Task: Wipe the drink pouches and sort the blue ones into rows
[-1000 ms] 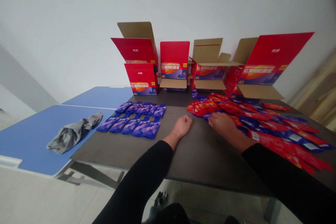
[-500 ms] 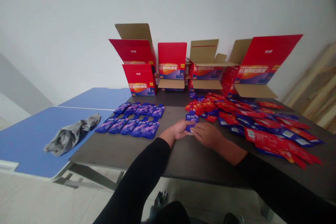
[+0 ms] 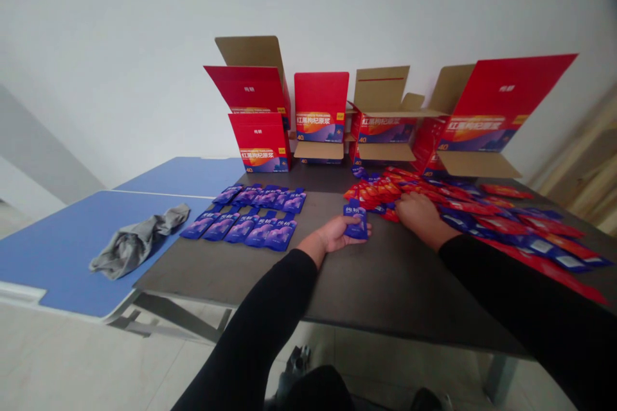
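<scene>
A flat purple spouted pouch [image 3: 355, 221] with white lettering lies face up in my left hand [image 3: 335, 235], thumb on top and fingers beneath it. My right hand [image 3: 418, 215] is at the near left side of the pile of red pouches [image 3: 380, 191], with its back toward me. Its fingertips are hidden and slightly blurred, so I cannot see whether it grips a pouch. To the left of my hands, purple pouches [image 3: 243, 228] lie face up in two overlapping rows on the dark table [image 3: 385, 295].
Open red cartons [image 3: 263, 148] with raised flaps stand along the back by the wall. More blue-purple pouches [image 3: 540, 245] are mixed into the pile at the right. A grey cloth [image 3: 139, 241] lies on the blue table [image 3: 58, 250] to the left.
My right hand has left the purple pouch and moved right to the pile. The pouch stays in my left hand. The view has shifted slightly.
</scene>
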`<state>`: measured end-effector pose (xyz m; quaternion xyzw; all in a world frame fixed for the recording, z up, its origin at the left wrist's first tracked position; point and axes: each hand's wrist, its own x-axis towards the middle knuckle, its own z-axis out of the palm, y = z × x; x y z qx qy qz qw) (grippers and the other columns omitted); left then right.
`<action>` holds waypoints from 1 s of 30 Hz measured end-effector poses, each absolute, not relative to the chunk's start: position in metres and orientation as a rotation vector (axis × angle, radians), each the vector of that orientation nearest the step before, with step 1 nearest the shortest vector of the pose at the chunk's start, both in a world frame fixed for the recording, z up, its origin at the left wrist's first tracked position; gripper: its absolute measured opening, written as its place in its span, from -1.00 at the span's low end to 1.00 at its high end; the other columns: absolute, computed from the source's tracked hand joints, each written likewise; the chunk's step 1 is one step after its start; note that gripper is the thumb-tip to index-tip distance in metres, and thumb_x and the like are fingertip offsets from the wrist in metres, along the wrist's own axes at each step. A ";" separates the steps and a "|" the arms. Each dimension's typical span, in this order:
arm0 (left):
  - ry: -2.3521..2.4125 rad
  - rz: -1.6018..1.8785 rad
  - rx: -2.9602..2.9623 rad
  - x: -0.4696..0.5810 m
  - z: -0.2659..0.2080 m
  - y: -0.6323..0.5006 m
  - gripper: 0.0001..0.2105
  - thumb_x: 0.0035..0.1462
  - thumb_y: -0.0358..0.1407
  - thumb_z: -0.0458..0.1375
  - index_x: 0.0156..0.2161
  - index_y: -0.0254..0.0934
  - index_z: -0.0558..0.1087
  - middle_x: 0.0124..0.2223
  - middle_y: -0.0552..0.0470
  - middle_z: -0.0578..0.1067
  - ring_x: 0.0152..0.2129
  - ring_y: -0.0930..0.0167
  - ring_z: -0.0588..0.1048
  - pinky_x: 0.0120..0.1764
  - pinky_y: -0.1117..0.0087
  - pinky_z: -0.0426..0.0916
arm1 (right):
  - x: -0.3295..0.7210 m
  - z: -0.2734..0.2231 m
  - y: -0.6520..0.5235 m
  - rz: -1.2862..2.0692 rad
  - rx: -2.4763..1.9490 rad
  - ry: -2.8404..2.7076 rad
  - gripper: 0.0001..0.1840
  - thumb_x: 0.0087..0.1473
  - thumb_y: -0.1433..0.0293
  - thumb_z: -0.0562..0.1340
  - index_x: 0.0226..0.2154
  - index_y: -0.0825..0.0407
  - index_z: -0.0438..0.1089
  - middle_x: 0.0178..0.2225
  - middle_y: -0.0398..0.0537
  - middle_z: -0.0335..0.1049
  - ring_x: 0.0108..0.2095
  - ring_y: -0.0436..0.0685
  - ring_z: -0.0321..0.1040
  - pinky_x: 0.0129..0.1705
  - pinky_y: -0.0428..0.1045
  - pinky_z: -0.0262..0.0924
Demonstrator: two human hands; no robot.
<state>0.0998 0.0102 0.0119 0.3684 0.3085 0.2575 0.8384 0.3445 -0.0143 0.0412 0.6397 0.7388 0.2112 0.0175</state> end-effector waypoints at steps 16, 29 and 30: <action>0.601 0.551 0.649 0.098 0.018 0.011 -0.80 0.21 -0.36 0.08 -0.08 -0.39 0.41 -0.21 -0.15 0.58 -0.27 0.29 0.61 -0.13 0.13 0.49 | 0.318 0.055 -0.075 0.606 2.176 2.334 -0.66 0.30 0.32 0.04 -0.23 0.07 0.50 -0.22 0.11 0.45 -0.34 0.12 0.37 -0.37 -0.01 0.05; 0.544 0.763 0.629 0.094 0.023 0.013 -0.82 0.17 -0.35 0.14 -0.12 -0.36 0.46 -0.29 -0.05 0.58 -0.39 0.41 0.56 -0.25 0.30 0.53 | 0.259 0.031 -0.064 0.984 1.687 2.917 -0.72 0.26 0.48 0.09 -0.14 0.12 0.51 -0.39 0.03 0.41 -0.34 0.14 0.29 -0.28 0.02 0.10; 0.564 0.809 0.640 0.095 0.023 0.013 -0.81 0.14 -0.36 0.17 -0.13 -0.34 0.46 -0.30 -0.04 0.58 -0.41 0.42 0.56 -0.25 0.29 0.53 | 0.258 0.029 -0.061 0.957 1.684 2.955 -0.73 0.24 0.48 0.10 -0.14 0.11 0.51 -0.38 0.03 0.41 -0.33 0.15 0.29 -0.26 0.03 0.11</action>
